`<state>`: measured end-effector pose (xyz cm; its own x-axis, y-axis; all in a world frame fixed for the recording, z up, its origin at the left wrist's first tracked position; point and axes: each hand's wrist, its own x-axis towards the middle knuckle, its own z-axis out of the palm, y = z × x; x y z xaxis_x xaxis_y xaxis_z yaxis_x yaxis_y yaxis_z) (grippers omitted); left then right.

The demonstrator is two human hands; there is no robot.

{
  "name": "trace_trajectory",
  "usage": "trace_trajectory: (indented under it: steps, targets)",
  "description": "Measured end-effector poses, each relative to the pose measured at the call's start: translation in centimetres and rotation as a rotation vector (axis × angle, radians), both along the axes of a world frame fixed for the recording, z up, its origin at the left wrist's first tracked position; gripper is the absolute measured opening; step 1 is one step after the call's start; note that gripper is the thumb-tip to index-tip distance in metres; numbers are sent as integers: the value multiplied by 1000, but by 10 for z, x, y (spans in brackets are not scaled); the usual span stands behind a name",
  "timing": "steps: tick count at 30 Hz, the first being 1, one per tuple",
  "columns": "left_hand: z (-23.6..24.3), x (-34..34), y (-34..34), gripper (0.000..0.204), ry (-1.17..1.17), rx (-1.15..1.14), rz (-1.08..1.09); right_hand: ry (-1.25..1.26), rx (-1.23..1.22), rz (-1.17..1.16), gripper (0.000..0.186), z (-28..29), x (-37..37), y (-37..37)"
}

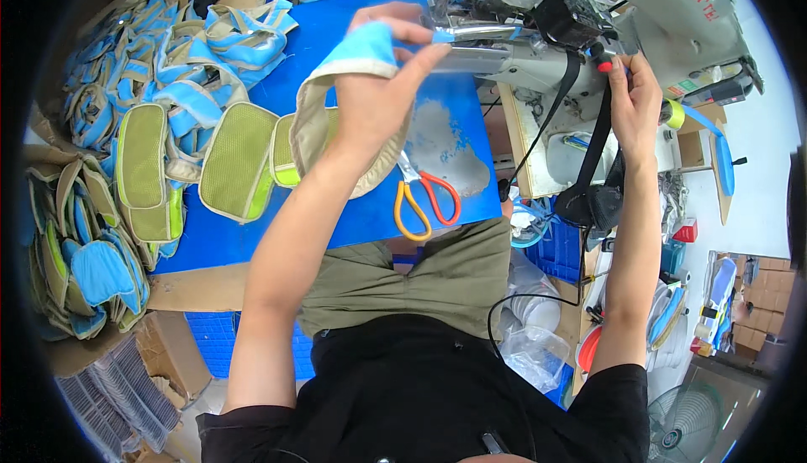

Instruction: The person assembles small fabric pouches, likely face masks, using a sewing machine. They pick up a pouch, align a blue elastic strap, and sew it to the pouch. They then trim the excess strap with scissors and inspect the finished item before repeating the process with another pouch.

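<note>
My left hand [370,97] is closed on a blue fabric piece with beige binding [363,49], at the narrow arm of a grey sewing machine [538,72]. The piece loops around my hand and hangs beside the wrist. My right hand [635,105] is raised at the machine's right side, thumb and fingertips together next to a red-tipped knob [604,65] and a black strap [598,131]. What lies between those fingertips is hidden. Scissors with orange and red handles [427,202] lie on the blue table [324,30] below my left hand.
Blue and beige fabric pieces [181,68] heap up at the left, with green mesh-panelled pieces [239,160] in front. A stuffed cardboard box [92,244] stands beside the table's left edge. A black cable [538,296] hangs at the right. A fan [685,421] stands lower right.
</note>
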<state>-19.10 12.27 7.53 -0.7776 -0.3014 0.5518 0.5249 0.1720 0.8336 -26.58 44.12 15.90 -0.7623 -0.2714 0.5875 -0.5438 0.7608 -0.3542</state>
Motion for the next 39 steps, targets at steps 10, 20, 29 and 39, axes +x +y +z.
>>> trace_trajectory:
  steps: [10, 20, 29, 39]
  targets:
    - [-14, -20, -4, 15, 11, 149, -171, 19, 27, -39, 29, -8, 2, 3]
    - [-19, -15, 5, 33, -125, 797, -501, 58, 57, -67, 31, -10, -2, 1]
    - [-28, -20, 20, 35, -47, 667, -376, 80, 63, -31, 30, -11, -3, 3]
    - [-13, -16, 30, 19, -119, 976, -383, 82, 56, -10, 26, -9, 0, -1]
